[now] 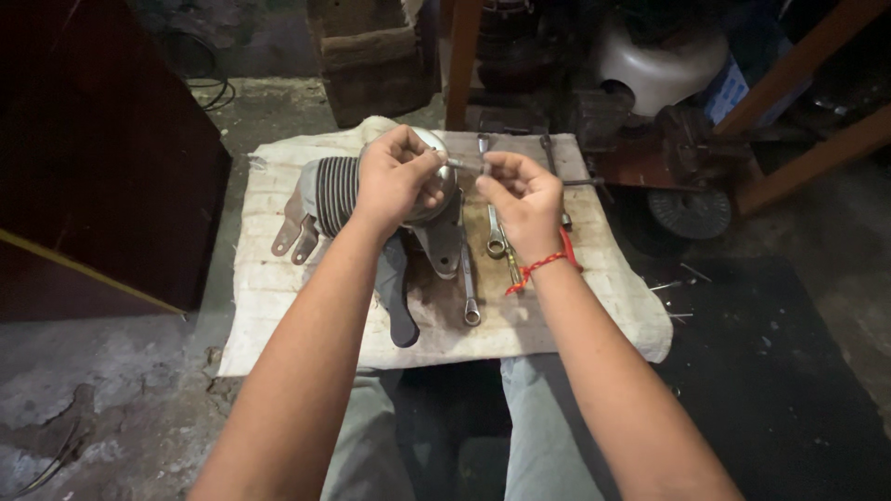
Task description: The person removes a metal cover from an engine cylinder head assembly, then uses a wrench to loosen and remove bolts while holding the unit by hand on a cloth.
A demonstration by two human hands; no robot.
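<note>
Your left hand (pixel 397 178) grips the finned cylinder (pixel 339 190); your right hand (pixel 522 193) pinches a small bolt (pixel 464 164) between them. Slip, and it likely drops among the wrenches (pixel 471 278) beneath.

A pale cloth (pixel 278 288) on the concrete floor (pixel 111 390) carries a finned engine cylinder (pixel 336 190) and wrenches (pixel 470 288).

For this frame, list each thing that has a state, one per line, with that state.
Left hand: closed, resting on the finned engine part.
Right hand: pinching a small metal piece, red string at the wrist.
Small metal piece: held between both hands' fingertips.
Finned engine part: lying on its side on the cloth.
Ring spanners: lying flat, untouched.
White cloth: spread out, stained.
</note>
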